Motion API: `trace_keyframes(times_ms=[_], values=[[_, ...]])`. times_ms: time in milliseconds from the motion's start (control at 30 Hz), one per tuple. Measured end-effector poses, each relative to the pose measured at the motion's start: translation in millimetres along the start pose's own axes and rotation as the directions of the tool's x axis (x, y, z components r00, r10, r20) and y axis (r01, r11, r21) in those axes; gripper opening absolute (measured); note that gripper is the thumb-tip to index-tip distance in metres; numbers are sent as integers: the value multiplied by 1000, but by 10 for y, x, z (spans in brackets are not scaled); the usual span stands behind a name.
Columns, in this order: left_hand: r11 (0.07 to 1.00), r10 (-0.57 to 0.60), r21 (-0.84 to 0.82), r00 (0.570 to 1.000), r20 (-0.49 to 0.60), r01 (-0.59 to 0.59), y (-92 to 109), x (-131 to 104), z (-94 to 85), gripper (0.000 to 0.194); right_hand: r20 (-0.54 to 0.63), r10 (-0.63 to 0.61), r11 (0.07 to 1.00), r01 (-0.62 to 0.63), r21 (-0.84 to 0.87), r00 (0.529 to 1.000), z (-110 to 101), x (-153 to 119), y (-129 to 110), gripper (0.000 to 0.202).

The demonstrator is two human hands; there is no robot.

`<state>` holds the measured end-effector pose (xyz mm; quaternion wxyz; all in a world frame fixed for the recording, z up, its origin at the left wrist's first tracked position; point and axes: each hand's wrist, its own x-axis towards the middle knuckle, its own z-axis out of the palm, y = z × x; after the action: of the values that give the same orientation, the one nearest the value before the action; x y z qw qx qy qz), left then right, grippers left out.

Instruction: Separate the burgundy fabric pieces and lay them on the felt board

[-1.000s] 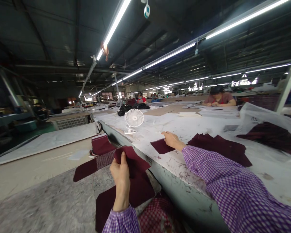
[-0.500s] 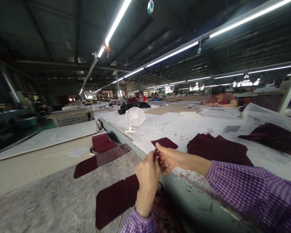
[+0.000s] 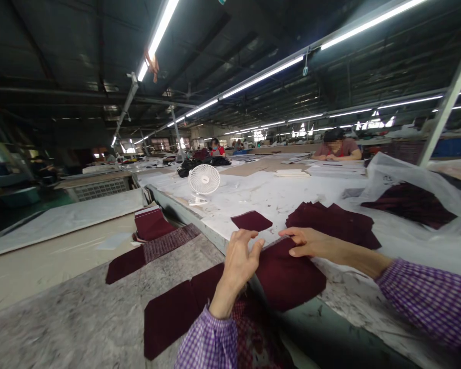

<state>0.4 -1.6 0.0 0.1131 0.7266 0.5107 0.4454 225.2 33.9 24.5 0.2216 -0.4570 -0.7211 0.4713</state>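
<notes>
A dark maroon fabric piece (image 3: 288, 277) hangs over the edge of the white table (image 3: 249, 184). My right hand (image 3: 305, 242) has its thumb and fingers at the top edge of this piece, pinching it. To the left, my left hand (image 3: 242, 256) is raised beside the piece's upper left corner, thumb and fingers apart, holding nothing visible. A small maroon piece (image 3: 252, 220) lies just beyond the hands. Behind my right hand is a pile of maroon pieces (image 3: 330, 221). More maroon fabric (image 3: 171, 318) lies on the grey surface at the lower left.
A white clip fan (image 3: 204, 179) stands on the table, with black fabric (image 3: 203, 165) behind it. Clear plastic (image 3: 392, 171) holds dark fabric at the right. Folded maroon fabric (image 3: 152, 224) lies at the left. A gap runs between the tables. A person (image 3: 337, 146) leans at the far right.
My hands have moved apart, the right one to the right. The maroon piece, bunched between them before, now hangs spread out. My left hand has opened. The view has shifted slightly.
</notes>
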Motion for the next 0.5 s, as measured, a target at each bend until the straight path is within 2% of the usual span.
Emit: trace_keyframes(times_ms=[133, 200, 300, 400, 500], values=[[995, -103, 23, 967, 233, 100, 59, 265, 281, 34, -9, -27, 996, 26, -81, 1000, -53, -22, 20, 68], [989, -147, 36, 946, 288, 143, 115, 332, 437, 29, -5, -17, 983, 16, -182, 1000, -123, -27, 25, 67], [995, -75, 88, 955, 287, 51, 166, 348, 615, 17, -15, -41, 917, 32, -397, 999, -276, -35, 63, 52], [989, 35, 128, 962, 271, -72, 162, 306, 703, 18, -46, -146, 830, 97, -549, 988, -390, -29, 112, 30], [982, 86, 139, 961, 261, -126, 130, 264, 723, 20, -2, -258, 753, 200, -627, 966, -411, -3, 138, 28]])
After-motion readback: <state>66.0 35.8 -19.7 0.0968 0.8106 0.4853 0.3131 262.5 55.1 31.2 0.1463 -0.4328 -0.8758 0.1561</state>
